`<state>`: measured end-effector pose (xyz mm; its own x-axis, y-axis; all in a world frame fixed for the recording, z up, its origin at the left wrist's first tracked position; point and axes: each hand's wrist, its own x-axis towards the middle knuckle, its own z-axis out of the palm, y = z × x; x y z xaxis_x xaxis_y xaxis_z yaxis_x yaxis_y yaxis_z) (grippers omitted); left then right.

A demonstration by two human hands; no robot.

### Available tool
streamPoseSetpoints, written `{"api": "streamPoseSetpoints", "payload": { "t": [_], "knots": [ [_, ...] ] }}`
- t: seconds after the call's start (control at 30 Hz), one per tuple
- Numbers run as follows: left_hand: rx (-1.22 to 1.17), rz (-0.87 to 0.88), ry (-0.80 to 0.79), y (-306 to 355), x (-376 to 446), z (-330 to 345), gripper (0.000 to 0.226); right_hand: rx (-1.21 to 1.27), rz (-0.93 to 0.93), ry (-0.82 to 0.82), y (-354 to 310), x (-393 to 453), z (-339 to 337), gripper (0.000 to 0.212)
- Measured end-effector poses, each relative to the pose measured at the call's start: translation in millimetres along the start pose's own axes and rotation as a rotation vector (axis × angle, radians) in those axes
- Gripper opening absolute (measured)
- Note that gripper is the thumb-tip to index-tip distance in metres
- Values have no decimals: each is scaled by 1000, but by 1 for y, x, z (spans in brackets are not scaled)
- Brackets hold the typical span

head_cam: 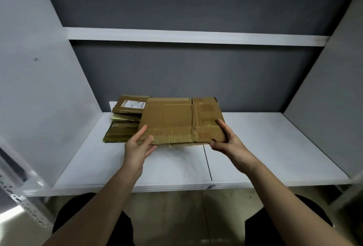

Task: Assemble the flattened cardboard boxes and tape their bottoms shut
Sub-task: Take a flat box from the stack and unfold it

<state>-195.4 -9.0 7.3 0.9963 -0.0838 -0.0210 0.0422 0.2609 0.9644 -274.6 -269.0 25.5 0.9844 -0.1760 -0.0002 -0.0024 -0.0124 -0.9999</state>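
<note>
One flattened box lifted, not yet opened

Left of it, the stack of flattened boxes (125, 120) lies on the white shelf (275, 147). Left hand (137, 147) and right hand (227, 139) pinch the flattened cardboard box's (176, 120) near corners above the shelf. Next, probably: push it open square.

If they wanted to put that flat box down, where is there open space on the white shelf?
Bare shelf runs from the right hand to the right wall, and in front between the held flattened box and the front edge. The back left is crowded: a stack of flattened boxes lies there, and the left hand grips the held box beside it.
</note>
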Motion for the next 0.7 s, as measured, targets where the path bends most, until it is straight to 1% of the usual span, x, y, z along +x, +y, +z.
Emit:
{"api": "streamPoseSetpoints", "payload": {
  "t": [0.17,0.27,0.37,0.53,0.63,0.7],
  "knots": [
    [88,18,-4,-5,-5,14,49,-75,-37,67,11,-8,-8,77],
    [111,26,-4,-4,-9,16,48,-86,-42,80,15,-9,-8,74],
    [109,15,-7,-2,-13,16,46,-161,-56,90,16,-8,-3,69],
    [154,27,-52,2,-20,25,46,-230,-96,147,24,-8,8,62],
    [203,75,-102,0,-23,31,48,-248,-93,216,28,-10,18,57],
    [249,135,-124,-2,-25,36,56,-248,-108,243,26,-13,24,54]
  ]
}}
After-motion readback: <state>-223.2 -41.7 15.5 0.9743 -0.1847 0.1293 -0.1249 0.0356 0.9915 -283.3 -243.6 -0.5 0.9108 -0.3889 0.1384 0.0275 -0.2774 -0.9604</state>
